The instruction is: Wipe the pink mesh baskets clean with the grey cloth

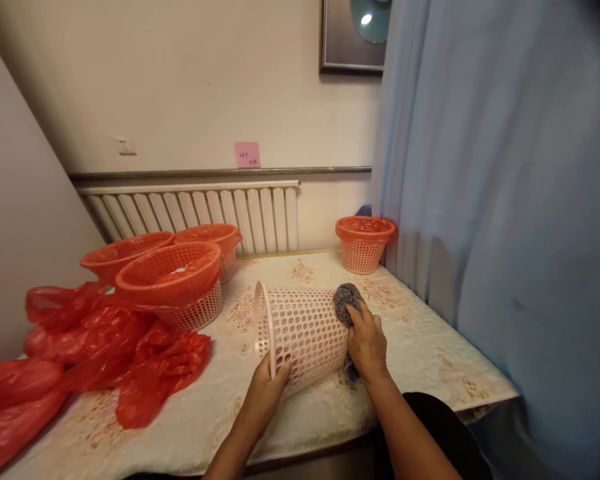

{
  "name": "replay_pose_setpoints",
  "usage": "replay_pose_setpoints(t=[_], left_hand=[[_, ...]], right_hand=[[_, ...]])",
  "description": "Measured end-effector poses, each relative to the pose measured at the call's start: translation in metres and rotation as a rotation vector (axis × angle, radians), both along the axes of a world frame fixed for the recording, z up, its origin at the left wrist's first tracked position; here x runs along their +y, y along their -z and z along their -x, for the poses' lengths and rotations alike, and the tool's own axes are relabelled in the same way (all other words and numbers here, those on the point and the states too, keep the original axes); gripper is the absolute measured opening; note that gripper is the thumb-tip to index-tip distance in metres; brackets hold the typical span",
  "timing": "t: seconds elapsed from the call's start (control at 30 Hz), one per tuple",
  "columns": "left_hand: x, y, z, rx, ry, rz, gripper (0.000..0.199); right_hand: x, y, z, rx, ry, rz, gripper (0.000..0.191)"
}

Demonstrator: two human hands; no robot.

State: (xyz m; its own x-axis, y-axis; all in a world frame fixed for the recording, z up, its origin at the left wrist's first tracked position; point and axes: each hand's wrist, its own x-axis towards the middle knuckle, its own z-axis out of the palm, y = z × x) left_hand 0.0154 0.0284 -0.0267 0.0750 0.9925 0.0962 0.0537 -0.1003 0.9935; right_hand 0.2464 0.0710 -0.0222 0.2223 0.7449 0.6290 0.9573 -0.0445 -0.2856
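Note:
A pale pink plastic wastebasket [305, 327] with a lattice of holes is tipped on its side over the table, its mouth facing left. My left hand [267, 393] grips its rim at the lower left, thumb on the outer wall. A dark grey cloth [349, 303] is bunched under the fingers of my right hand [367, 340], pressed against the basket's base end. Part of the cloth hangs below that hand. The inside of the basket is mostly turned away from view.
Several similar baskets lined with red bags stand at the left, one nearest [195, 313]. Another lined basket [363, 257] stands at the back right. Loose red plastic bags [105, 340] are heaped on the left of the flowered tablecloth [425, 347]. A blue curtain [480, 200] borders the right side.

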Motion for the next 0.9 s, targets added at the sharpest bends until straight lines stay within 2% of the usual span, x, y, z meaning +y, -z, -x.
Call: replay_pose_setpoints(t=[0.17, 0.47, 0.6, 0.7, 0.83, 0.9], left_hand=[[0.007, -0.009, -0.004, -0.026, -0.075, 0.043, 0.037], [0.005, -0.032, -0.007, -0.071, -0.105, 0.089, 0.024], [0.004, -0.031, -0.01, -0.087, -0.082, 0.102, 0.022], [0.002, -0.024, -0.011, -0.036, -0.074, 0.084, 0.025], [0.0, -0.015, -0.011, -0.022, -0.037, -0.057, 0.031], [0.0, -0.012, -0.01, -0.049, -0.003, -0.087, 0.032]], right_hand=[[0.001, 0.003, 0.002, -0.02, -0.007, -0.009, 0.051], [-0.001, 0.006, 0.003, 0.003, -0.064, -0.08, 0.052], [-0.005, 0.001, 0.013, 0.033, -0.122, -0.087, 0.052], [-0.019, -0.007, 0.034, 0.019, -0.244, -0.113, 0.052], [-0.049, -0.017, 0.073, -0.055, -0.528, -0.144, 0.049], [-0.059, -0.019, 0.086, -0.078, -0.62, -0.144, 0.049]])
